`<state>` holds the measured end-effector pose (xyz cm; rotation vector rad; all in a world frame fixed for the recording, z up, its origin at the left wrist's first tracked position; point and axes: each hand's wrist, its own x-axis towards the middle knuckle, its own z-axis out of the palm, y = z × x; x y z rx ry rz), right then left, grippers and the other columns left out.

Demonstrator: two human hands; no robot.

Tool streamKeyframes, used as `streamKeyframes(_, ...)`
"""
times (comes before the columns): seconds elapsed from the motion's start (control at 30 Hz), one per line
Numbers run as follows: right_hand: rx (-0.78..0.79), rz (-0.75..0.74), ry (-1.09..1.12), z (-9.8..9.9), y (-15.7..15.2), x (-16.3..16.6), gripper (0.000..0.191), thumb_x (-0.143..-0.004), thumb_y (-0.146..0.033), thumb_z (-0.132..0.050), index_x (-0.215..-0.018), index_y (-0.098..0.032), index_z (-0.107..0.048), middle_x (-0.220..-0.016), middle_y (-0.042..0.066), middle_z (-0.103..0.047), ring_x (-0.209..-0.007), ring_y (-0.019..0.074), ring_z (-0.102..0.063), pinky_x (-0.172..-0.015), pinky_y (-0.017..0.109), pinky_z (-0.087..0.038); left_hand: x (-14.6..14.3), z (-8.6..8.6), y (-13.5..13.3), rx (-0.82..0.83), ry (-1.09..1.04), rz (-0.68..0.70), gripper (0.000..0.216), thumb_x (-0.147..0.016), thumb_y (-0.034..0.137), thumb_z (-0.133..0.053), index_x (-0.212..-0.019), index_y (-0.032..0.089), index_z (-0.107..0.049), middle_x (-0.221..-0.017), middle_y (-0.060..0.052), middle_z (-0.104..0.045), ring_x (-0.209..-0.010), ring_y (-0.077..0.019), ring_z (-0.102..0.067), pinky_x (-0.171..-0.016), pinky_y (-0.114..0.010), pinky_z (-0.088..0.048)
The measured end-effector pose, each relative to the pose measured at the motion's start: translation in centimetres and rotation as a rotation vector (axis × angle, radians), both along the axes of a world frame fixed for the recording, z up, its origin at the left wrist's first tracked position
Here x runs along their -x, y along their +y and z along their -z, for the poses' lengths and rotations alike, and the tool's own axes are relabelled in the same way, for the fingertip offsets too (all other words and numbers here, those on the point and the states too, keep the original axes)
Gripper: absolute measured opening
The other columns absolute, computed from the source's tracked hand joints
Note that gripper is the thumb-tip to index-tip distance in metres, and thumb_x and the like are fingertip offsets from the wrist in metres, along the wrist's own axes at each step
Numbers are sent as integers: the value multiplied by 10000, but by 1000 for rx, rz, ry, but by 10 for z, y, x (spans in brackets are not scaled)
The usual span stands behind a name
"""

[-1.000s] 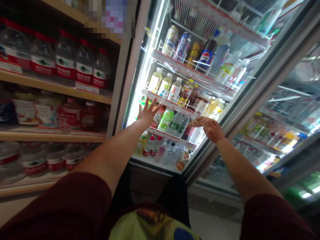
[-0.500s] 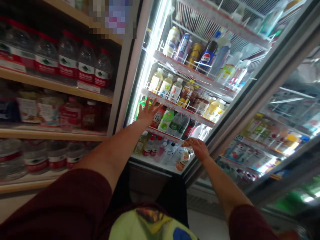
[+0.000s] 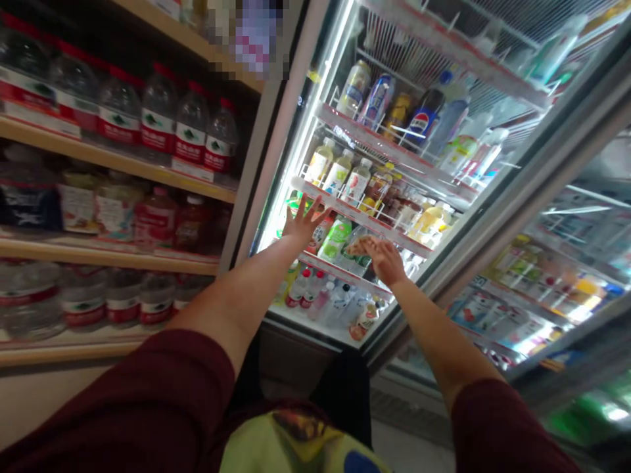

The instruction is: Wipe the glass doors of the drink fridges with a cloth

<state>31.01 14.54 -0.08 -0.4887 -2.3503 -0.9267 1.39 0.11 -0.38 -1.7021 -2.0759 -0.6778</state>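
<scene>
My left hand is open with fingers spread, at the price strip of a middle shelf in a lit drinks cooler. Near its fingertips are a green-labelled pack and a red-labelled bottle. Over to the right, my right hand has its fingers stretched out leftward in front of the clear bottles with green, partly covering them. Whether it touches them I cannot tell. Beside these bottles stands a bottle with a green-and-white label. Neither hand shows anything held.
Higher cooler shelves carry a Pepsi bottle, cans and juice bottles. Red-capped bottles stand on the bottom shelf. To the left, wooden shelves hold red-labelled water bottles. A metal frame separates another cooler section at right.
My right hand has risen from the lower shelf edge to in front of the clear bottles. My left hand stays spread at the same shelf strip. The view has shifted slightly.
</scene>
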Motion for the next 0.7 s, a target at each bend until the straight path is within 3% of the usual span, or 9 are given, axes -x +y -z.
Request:
streamKeyframes(0.1,-33,62,365,-24,3,20,571,-1065,-96,-473,-1598,-120,-677,-1629,255,-612,-1476,374,-558,-1231,584,-497,0,1,0,-9,6,6,1240,-902,215,-916,-1836,398,-121,-1921,-42,106,-1756,-432,206,-1374,-833,-121)
streamKeyframes(0.17,-33,81,416,-17,-3,32,586,-1064,-108,-469,-1621,-110,-650,-1673,250,-583,-1545,393,-505,-1271,622,-455,-1,1,-1,-26,18,11,1244,-905,206,-917,-1835,396,-113,-1918,-38,112,-1760,-431,201,-1371,-841,-119)
streamKeyframes(0.3,5,4,1,28,-24,46,595,-1044,-68,-500,-1586,-208,-701,-1659,129,-654,-1559,339,-529,-1313,542,-431,-3,-1,-5,-10,21,-3,1245,-899,195,-917,-1835,392,-120,-1920,-33,96,-1764,-424,179,-1382,-820,-146)
streamKeyframes(0.37,12,-32,-162,35,-28,51,550,-1053,-70,-514,-1527,-222,-749,-1635,106,-684,-1521,315,-572,-1273,499,-466,-4,-2,-6,7,19,-10,1220,-905,191,-904,-1836,384,-139,-1920,-46,87,-1766,-424,163,-1381,-812,-164)
streamKeyframes(0.43,-1,-40,-156,24,-27,57,485,-1080,-109,-526,-1478,-226,-780,-1608,114,-705,-1488,314,-596,-1238,500,-475,-4,-3,-6,11,18,-10,1211,-908,190,-896,-1837,379,-142,-1921,-54,86,-1762,-425,171,-1379,-811,-164)
streamKeyframes(0.53,-51,-14,75,-6,-23,66,478,-1098,-148,-529,-1507,-235,-761,-1589,146,-710,-1484,337,-580,-1255,550,-414,-2,0,-4,-5,17,-1,1230,-902,193,-895,-1837,392,-121,-1920,-39,105,-1755,-429,199,-1376,-823,-147)
streamKeyframes(0.6,-79,13,172,-16,-23,69,493,-1093,-156,-534,-1534,-231,-744,-1573,169,-711,-1479,355,-565,-1254,570,-387,-1,2,-2,-26,26,6,1242,-897,202,-899,-1839,387,-111,-1919,-38,117,-1753,-436,206,-1374,-830,-144)
streamKeyframes(0.7,-72,-5,-22,-13,-29,67,448,-1083,-164,-574,-1471,-230,-786,-1525,162,-742,-1428,340,-583,-1204,519,-421,2,5,1,-35,45,12,1243,-896,218,-901,-1841,391,-112,-1921,-42,110,-1752,-438,205,-1369,-839,-147)
